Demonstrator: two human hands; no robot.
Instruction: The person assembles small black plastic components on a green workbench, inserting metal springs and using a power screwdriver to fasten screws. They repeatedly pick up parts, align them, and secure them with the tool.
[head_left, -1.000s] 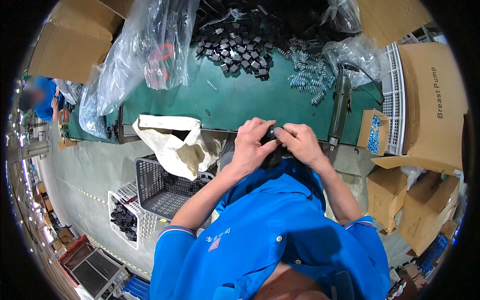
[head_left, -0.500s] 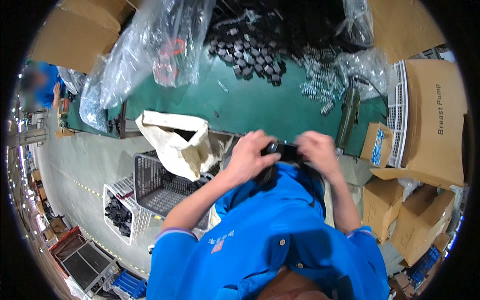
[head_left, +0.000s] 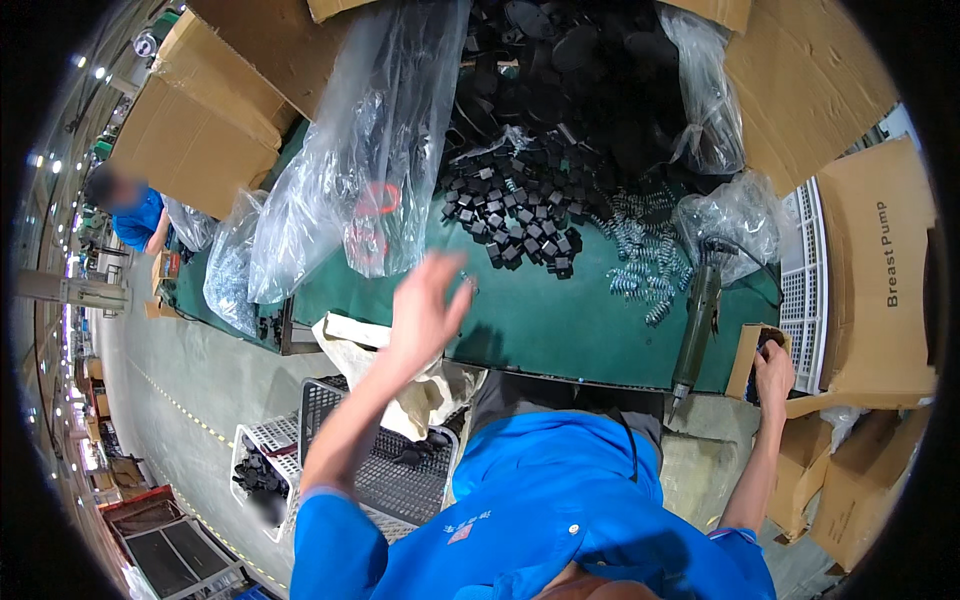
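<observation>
My left hand (head_left: 427, 305) is raised over the green table (head_left: 560, 320), fingers spread and blurred, holding nothing that I can see. It is nearest the pile of small black blocks (head_left: 515, 225). My right hand (head_left: 772, 370) reaches far right into a small open cardboard box (head_left: 748, 360) at the table's edge; its fingers are partly hidden inside, so what they hold is unclear. A grey electric screwdriver (head_left: 695, 330) hangs at the table edge just left of that box. Metal springs (head_left: 640, 265) lie beside the black blocks.
Clear plastic bags (head_left: 360, 170) lie on the table's left. Large cardboard boxes (head_left: 880, 270) stand at right and top. A beige cloth bag (head_left: 400, 385) and white wire baskets (head_left: 350, 465) sit below the table's left edge. Another person (head_left: 135, 215) works far left.
Both hands were together near my chest on a small dark part. Now they are apart: the left has gone up over the table, the right out to the small box at right.
</observation>
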